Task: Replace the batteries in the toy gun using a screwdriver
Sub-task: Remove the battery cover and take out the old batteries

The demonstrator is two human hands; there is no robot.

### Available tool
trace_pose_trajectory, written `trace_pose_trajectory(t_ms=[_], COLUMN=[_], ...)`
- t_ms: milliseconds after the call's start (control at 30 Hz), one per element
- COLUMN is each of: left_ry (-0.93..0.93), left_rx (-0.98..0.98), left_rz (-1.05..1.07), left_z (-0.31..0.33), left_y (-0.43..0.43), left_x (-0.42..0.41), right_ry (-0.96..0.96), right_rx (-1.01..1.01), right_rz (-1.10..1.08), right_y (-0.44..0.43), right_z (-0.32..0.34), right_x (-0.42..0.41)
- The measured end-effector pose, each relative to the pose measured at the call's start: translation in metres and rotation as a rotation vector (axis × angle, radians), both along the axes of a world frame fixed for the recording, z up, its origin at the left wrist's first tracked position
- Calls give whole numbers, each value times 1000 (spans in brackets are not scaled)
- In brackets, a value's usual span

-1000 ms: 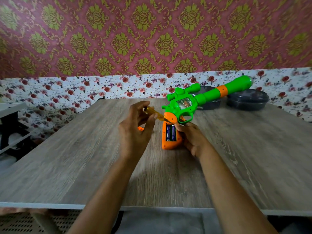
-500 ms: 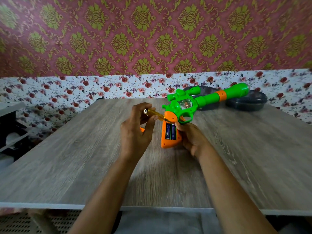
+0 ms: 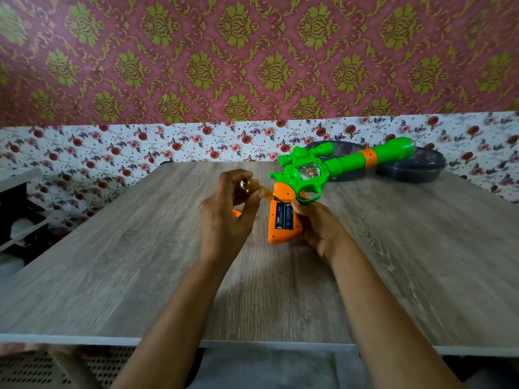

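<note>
Wood-grain laminate table (image 3: 112, 276) under both hands, matte grey-brown with a pale front edge. Toy gun (image 3: 323, 175) above and beyond the right hand, glossy plastic, long axis running diagonally from the orange grip near the hands up and away to the right; green barrel with an orange band points to the far right, muzzle over two dark round lidded containers (image 3: 415, 172) well beyond the right hand. Right hand (image 3: 320, 228) wrapped around the grip from its right side, butt resting on the table. Grip compartment open, two dark blue cylindrical batteries (image 3: 283, 216) side by side, lengthwise along the grip. Left hand (image 3: 224, 217) pinches a screwdriver (image 3: 258, 188), translucent yellow handle, metal end cap, tip aimed right at the grip top. Small orange piece (image 3: 236, 213) on the table, mostly hidden behind the left hand.
</note>
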State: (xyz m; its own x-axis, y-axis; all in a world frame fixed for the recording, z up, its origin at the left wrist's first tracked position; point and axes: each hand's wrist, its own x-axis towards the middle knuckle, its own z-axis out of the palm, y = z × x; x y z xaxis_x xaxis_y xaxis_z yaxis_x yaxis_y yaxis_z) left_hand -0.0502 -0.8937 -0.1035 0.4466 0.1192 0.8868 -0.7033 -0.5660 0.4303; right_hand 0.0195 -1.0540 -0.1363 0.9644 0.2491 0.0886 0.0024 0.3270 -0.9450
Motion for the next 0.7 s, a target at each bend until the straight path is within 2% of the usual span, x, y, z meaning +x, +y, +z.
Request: trace_pose_trajectory(t_ms=[233, 433, 700], left_ry=[91, 146, 248], left_rx=[-78, -25, -291], left_rz=[-44, -76, 13], left_z=[-3, -3, 0], left_y=[0, -3, 0], left_x=[1, 0, 6], right_ry=[16, 19, 61], right_rx=[-20, -43, -69], right_rz=[1, 23, -102], right_y=[1, -2, 9], right_z=[1, -2, -4], right_x=[-1, 0, 4])
